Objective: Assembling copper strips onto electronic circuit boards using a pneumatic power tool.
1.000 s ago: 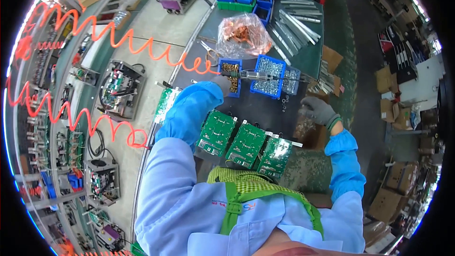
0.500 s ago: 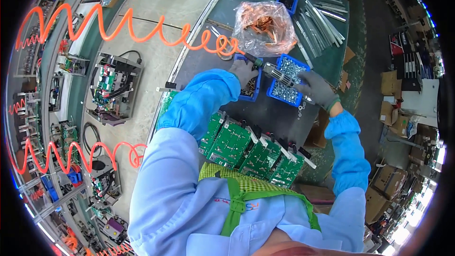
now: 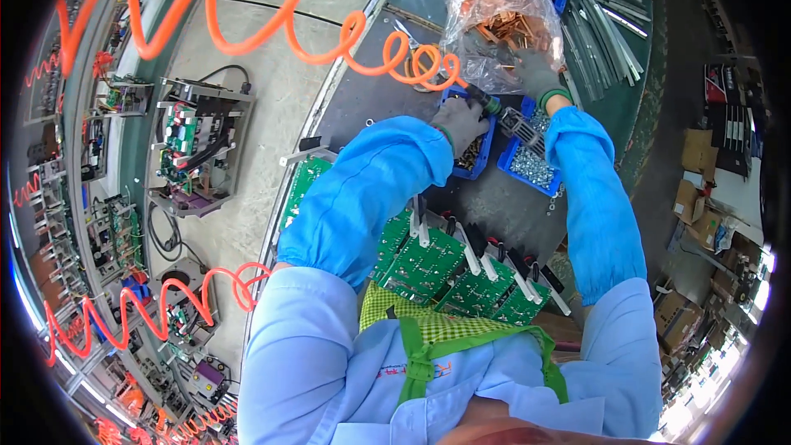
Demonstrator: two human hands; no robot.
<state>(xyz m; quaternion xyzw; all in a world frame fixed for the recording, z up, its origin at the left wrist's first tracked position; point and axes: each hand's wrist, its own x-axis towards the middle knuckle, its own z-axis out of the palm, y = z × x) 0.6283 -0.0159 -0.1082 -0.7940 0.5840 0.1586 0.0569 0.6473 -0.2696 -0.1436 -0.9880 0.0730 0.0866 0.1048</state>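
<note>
My left hand [image 3: 463, 122], in a grey glove, is curled over a blue bin of brass-coloured screws [image 3: 471, 155]; what its fingertips hold, if anything, is hidden. Beside it a pneumatic screwdriver [image 3: 519, 128] lies across the blue bins, joined to an orange coiled hose [image 3: 395, 62]. My right hand [image 3: 537, 74], gloved too, reaches with outstretched fingers to the copper-coloured strips [image 3: 511, 29] in a clear plastic bag [image 3: 461, 16]. Under its forearm is a second blue bin with silvery nuts or washers [image 3: 531, 166].
Green circuit boards [image 3: 424, 268] with black-and-white upright parts line the near table edge. Long metal bars [image 3: 606, 41] lie at the far right. Scissors [image 3: 404, 33] lie left of the bag. Across the aisle stands an open electronic unit [image 3: 202, 144].
My right hand has left the screwdriver and the nut bin and moved forward to the bag of copper strips. My left hand has shifted over the screw bin. The view has tilted slightly.
</note>
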